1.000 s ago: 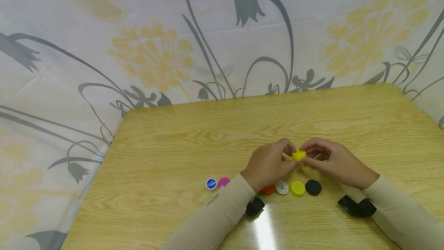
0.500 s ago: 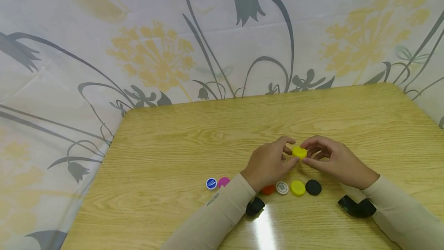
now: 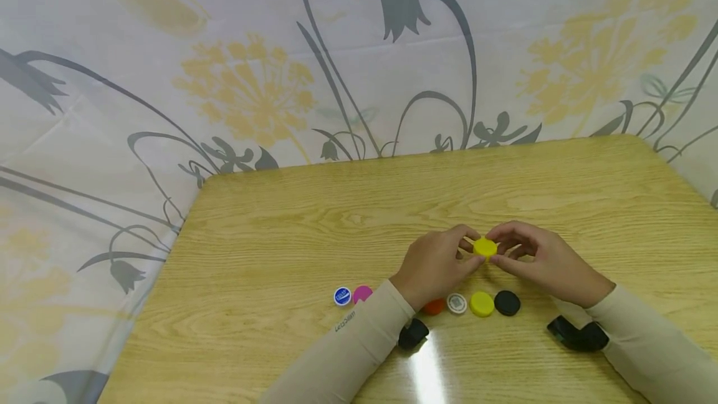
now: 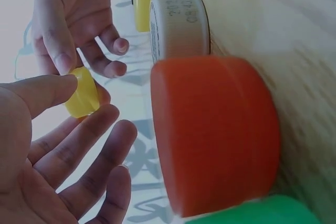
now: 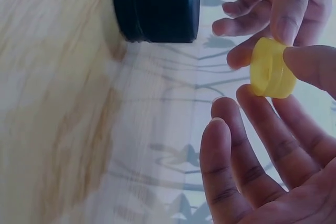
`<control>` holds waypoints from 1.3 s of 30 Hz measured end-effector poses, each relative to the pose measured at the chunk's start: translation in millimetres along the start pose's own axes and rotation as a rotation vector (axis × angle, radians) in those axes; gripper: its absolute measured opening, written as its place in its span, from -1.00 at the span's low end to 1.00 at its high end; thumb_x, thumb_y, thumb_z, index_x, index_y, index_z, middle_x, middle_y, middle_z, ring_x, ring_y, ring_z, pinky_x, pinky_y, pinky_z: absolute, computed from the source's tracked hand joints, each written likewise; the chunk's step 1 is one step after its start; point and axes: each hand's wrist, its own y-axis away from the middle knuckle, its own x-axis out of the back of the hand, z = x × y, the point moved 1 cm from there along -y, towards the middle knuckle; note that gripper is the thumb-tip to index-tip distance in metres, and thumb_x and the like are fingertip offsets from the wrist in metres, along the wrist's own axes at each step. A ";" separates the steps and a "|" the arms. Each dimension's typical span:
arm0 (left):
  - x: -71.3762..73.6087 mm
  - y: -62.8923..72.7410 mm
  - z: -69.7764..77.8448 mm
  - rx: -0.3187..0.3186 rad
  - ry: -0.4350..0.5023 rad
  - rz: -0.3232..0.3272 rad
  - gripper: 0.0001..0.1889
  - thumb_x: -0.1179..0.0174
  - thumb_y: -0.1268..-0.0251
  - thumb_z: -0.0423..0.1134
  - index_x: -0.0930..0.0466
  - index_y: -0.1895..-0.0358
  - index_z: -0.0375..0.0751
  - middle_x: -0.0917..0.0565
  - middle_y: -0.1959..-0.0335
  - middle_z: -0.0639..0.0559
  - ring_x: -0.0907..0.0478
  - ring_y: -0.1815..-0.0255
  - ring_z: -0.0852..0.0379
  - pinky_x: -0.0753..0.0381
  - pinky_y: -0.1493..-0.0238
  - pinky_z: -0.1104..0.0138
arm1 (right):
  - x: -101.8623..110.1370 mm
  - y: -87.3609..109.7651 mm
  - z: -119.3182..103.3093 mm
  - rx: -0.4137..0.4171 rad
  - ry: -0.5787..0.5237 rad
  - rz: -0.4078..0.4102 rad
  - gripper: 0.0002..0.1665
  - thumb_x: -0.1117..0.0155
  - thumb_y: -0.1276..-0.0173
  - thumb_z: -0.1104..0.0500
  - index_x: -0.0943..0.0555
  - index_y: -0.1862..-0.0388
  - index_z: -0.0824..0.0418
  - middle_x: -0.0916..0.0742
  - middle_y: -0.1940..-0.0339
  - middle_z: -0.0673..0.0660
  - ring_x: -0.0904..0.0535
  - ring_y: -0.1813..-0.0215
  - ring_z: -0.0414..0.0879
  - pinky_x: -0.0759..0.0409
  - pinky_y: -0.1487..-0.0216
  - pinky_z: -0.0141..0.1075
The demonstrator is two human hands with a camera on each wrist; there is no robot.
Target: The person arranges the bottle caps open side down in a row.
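Observation:
Both hands hold one small yellow bottle cap [image 3: 485, 247] above the table, close over the row of caps. My left hand [image 3: 434, 265] pinches its left side with thumb and fingers, and my right hand [image 3: 535, 262] pinches the opposite side. Seen from the head, the flat top of the cap faces up toward me. The right wrist view shows the cap's ridged side [image 5: 272, 69] between thumb and fingers of the two hands. The remaining fingers of each hand spread loosely away from the cap.
Nearer me lies a row of caps: blue [image 3: 342, 296], magenta [image 3: 362, 293], orange-red [image 3: 434, 307], white [image 3: 457, 303], a second yellow [image 3: 482, 304] and black [image 3: 507, 303]. A green cap [image 4: 257, 213] shows in the left wrist view, hidden under the left forearm from above. Patterned cloth hangs behind the table.
The yellow cap has turned in the fingers, from its side showing to its flat top showing. My left index finger lifted off and came back to it. The row of caps stays put.

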 end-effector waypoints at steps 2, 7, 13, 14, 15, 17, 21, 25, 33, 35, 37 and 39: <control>-1.7 -0.3 1.2 -0.015 -0.009 0.002 -0.66 -0.25 -0.40 0.01 -0.59 -0.16 0.06 -0.78 0.08 0.24 -0.70 0.11 0.41 -0.53 0.21 0.64 | 0.9 2.4 -0.2 0.000 0.014 0.004 -0.65 -0.35 -0.38 0.24 -0.60 -0.13 0.11 -0.71 0.06 -0.02 -0.62 0.14 -0.37 -0.64 0.17 -0.43; -7.2 0.6 6.8 -0.052 -0.057 -0.001 -0.68 -0.24 -0.40 0.03 -0.60 -0.13 0.07 -0.79 0.12 0.27 -0.69 0.13 0.46 -0.48 0.18 0.68 | 3.0 13.0 2.6 -0.031 0.032 0.000 -0.61 -0.37 -0.37 0.23 -0.62 -0.16 0.12 -0.73 0.10 -0.06 -0.63 0.17 -0.38 -0.65 0.22 -0.41; -12.8 4.1 17.3 -0.062 -0.132 -0.003 -0.71 -0.25 -0.38 0.09 -0.65 -0.05 0.12 -0.78 0.13 0.35 -0.68 0.14 0.48 -0.44 0.10 0.57 | 7.9 28.3 7.8 -0.064 0.024 -0.011 -0.62 -0.38 -0.36 0.24 -0.63 -0.15 0.09 -0.73 0.09 -0.12 -0.64 0.18 -0.37 -0.65 0.25 -0.39; -13.9 4.5 19.3 -0.069 -0.154 0.002 -0.71 -0.25 -0.37 0.11 -0.66 -0.04 0.14 -0.78 0.13 0.37 -0.68 0.14 0.48 -0.43 0.09 0.53 | 9.1 30.5 8.5 -0.073 0.020 -0.014 -0.62 -0.38 -0.36 0.24 -0.63 -0.14 0.07 -0.72 0.09 -0.13 -0.65 0.18 -0.36 -0.65 0.25 -0.39; -15.1 4.7 21.2 -0.079 -0.173 0.008 -0.72 -0.25 -0.36 0.12 -0.68 -0.02 0.16 -0.77 0.14 0.39 -0.67 0.16 0.49 -0.41 0.09 0.49 | 10.6 32.4 9.2 -0.073 0.021 -0.019 -0.63 -0.37 -0.36 0.23 -0.62 -0.14 0.06 -0.71 0.09 -0.14 -0.64 0.18 -0.36 -0.65 0.25 -0.39; -17.2 5.1 24.7 -0.097 -0.196 0.017 -0.74 -0.25 -0.36 0.13 -0.69 0.00 0.19 -0.77 0.14 0.41 -0.65 0.17 0.49 -0.38 0.10 0.44 | 13.3 35.6 10.9 -0.074 0.013 -0.032 -0.63 -0.37 -0.36 0.24 -0.61 -0.13 0.06 -0.70 0.07 -0.15 -0.65 0.18 -0.34 -0.65 0.25 -0.39; -22.2 5.6 31.2 -0.102 -0.218 0.007 -0.77 -0.27 -0.34 0.14 -0.71 0.04 0.23 -0.76 0.15 0.42 -0.62 0.23 0.49 -0.33 0.16 0.42 | 18.2 41.6 15.7 -0.061 0.008 -0.073 -0.63 -0.38 -0.34 0.26 -0.59 -0.11 0.07 -0.68 0.06 -0.16 -0.64 0.19 -0.33 -0.63 0.25 -0.39; -30.0 5.1 37.8 -0.101 -0.269 -0.029 -0.75 -0.27 -0.31 0.19 -0.70 0.05 0.27 -0.75 0.15 0.45 -0.58 0.26 0.52 -0.28 0.22 0.42 | 22.3 49.3 22.2 -0.048 -0.006 -0.124 -0.63 -0.40 -0.32 0.28 -0.59 -0.09 0.09 -0.68 0.08 -0.20 -0.64 0.21 -0.33 -0.62 0.27 -0.39; -40.9 2.8 49.3 -0.105 -0.326 -0.085 -0.72 -0.27 -0.27 0.25 -0.68 0.04 0.34 -0.72 0.15 0.49 -0.58 0.23 0.49 -0.33 0.18 0.38 | 29.5 60.0 32.2 -0.008 -0.011 -0.183 -0.62 -0.41 -0.29 0.30 -0.58 -0.07 0.12 -0.68 0.13 -0.20 -0.61 0.26 -0.32 -0.60 0.34 -0.39; -42.4 2.7 51.4 -0.110 -0.329 -0.097 -0.72 -0.27 -0.27 0.25 -0.68 0.04 0.33 -0.72 0.15 0.48 -0.59 0.23 0.47 -0.36 0.16 0.38 | 30.4 61.4 33.6 0.009 0.000 -0.182 -0.62 -0.43 -0.27 0.30 -0.58 -0.05 0.12 -0.67 0.19 -0.18 -0.59 0.29 -0.33 -0.58 0.37 -0.40; -43.9 2.9 52.9 -0.110 -0.334 -0.106 -0.72 -0.27 -0.27 0.25 -0.68 0.04 0.33 -0.71 0.16 0.47 -0.59 0.22 0.44 -0.37 0.15 0.37 | 30.3 62.8 34.8 0.035 -0.001 -0.179 -0.62 -0.44 -0.25 0.32 -0.59 -0.03 0.12 -0.66 0.26 -0.16 -0.56 0.33 -0.32 -0.55 0.41 -0.40; -45.4 3.3 54.2 -0.106 -0.347 -0.116 -0.71 -0.27 -0.27 0.26 -0.68 0.04 0.33 -0.70 0.17 0.48 -0.57 0.22 0.43 -0.38 0.15 0.37 | 29.2 63.8 35.9 0.066 0.004 -0.171 -0.61 -0.46 -0.22 0.33 -0.59 0.00 0.11 -0.64 0.33 -0.16 -0.53 0.36 -0.31 -0.52 0.44 -0.41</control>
